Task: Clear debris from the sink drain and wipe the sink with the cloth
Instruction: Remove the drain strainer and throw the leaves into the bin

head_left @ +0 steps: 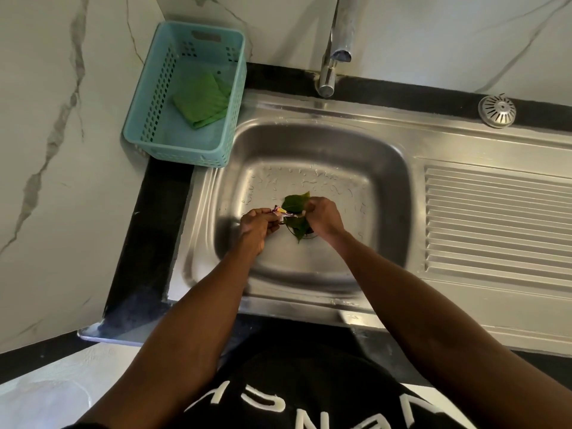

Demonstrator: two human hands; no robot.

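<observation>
Both hands are down in the steel sink (387, 168), over the drain. My left hand (255, 224) pinches a small crumpled wrapper (280, 211), white with pink and purple marks. My right hand (325, 218) is closed on green leaves (295, 203); more leaves (298, 227) lie over the drain, which they and my hand mostly hide. Water drops dot the basin floor. A folded green cloth (199, 102) lies inside the teal plastic basket (148, 119) at the sink's back left corner.
A chrome tap (335, 48) rises behind the basin, its spout above the back rim. A round metal drain strainer (497, 110) sits on the black counter at the back right. The ribbed draining board (495, 221) lies to the right. Marble wall at left.
</observation>
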